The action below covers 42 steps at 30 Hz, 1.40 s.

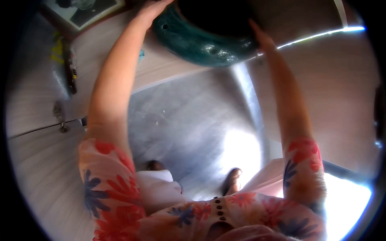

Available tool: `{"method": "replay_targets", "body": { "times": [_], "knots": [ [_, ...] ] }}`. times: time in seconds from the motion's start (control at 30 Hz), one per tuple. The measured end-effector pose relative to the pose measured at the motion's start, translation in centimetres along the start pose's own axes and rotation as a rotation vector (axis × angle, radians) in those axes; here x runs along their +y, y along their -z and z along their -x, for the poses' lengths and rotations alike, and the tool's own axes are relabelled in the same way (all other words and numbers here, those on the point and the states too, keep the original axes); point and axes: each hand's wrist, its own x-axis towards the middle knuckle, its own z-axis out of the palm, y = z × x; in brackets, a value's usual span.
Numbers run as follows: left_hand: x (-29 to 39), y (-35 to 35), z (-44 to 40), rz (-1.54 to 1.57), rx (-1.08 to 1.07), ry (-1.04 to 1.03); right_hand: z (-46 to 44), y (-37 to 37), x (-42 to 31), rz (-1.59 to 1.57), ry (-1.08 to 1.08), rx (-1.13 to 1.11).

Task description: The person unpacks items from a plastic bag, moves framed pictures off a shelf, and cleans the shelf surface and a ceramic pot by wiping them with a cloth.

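A large, round, glossy dark-teal pot (201,46), apparently glazed, is at the top of the view with its dark opening facing up. One small round hole shows in its side. Both my arms reach forward to it. My left hand (152,11) grips its left side near the rim, the fingertips cut off by the frame edge. On the opposite side my right hand (263,38) grips it, blurred and in shadow. The inside of the pot is too dark to make out. Whether it rests on the pale wooden surface (177,72) or is lifted cannot be told.
A framed picture (82,12) lies at the upper left. Yellow and dark small items (64,56) are left of my arm. Wooden panels (333,88) stand on the right. Below are the grey floor (181,116) and my feet, with bright light patches.
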Motion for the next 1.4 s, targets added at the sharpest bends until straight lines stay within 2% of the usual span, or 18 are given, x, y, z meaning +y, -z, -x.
{"method": "replay_targets", "body": {
  "times": [0.03,0.13,0.23,0.33,0.43,0.53,0.57,0.63,0.67,0.7,0.77,0.9,0.97,1.03,1.17,1.23,1.33,1.4],
  "knots": [
    [0.7,-0.3,-0.2,0.118,-0.032,-0.012,0.2,0.1,0.1,0.037,0.021,0.020],
    [2.4,0.2,2.3,0.144,-0.080,0.046,3.2,-1.2,-1.1,0.120,0.040,0.054],
    [2.6,-0.1,2.3,0.098,0.005,0.114,2.1,-0.7,-1.2,0.109,0.029,0.025],
    [2.0,0.1,3.4,0.202,-0.072,-0.027,0.4,-0.4,-0.5,0.082,0.012,-0.001],
    [1.2,-0.2,3.8,0.193,0.031,-0.059,0.8,-0.7,-0.7,0.104,-0.027,-0.034],
    [-1.0,0.6,3.8,0.097,-0.110,0.156,-0.9,0.1,0.0,0.098,-0.044,-0.070],
    [-1.0,0.5,4.6,0.087,-0.036,0.163,-0.5,0.2,0.0,0.085,-0.039,-0.085],
    [-0.2,1.3,7.5,0.114,0.099,0.130,2.8,0.1,-2.2,0.138,0.005,-0.062],
    [-2.7,2.2,5.7,0.172,0.056,0.010,3.3,0.1,-2.6,0.182,-0.001,-0.053],
    [-2.7,2.2,6.7,0.197,0.109,0.036,3.9,0.1,-2.8,0.225,-0.006,-0.044],
    [-2.6,2.4,9.1,0.258,0.211,0.083,6.6,-0.1,-3.0,0.185,0.168,-0.146],
    [-2.5,3.7,15.3,0.357,0.162,0.036,11.8,-0.4,-2.1,0.149,0.342,-0.080],
    [-4.6,4.3,15.9,0.341,0.237,0.060,15.1,-0.7,-2.0,0.092,0.368,-0.077],
    [-5.9,5.3,17.6,0.390,0.186,0.052,15.0,-0.2,-0.6,0.011,0.271,-0.229],
    [-5.2,4.4,22.1,0.297,0.252,0.077,18.0,0.2,1.6,-0.013,0.374,-0.223],
    [-5.6,4.9,24.1,0.334,0.204,0.057,19.9,0.2,3.5,-0.050,0.400,-0.218],
    [-5.8,4.9,27.5,0.431,0.154,0.022,24.9,0.8,4.4,0.114,0.289,-0.046],
    [-5.6,1.8,28.5,0.365,0.136,0.016,25.2,4.7,6.9,0.137,0.253,0.009]
  ]
}}
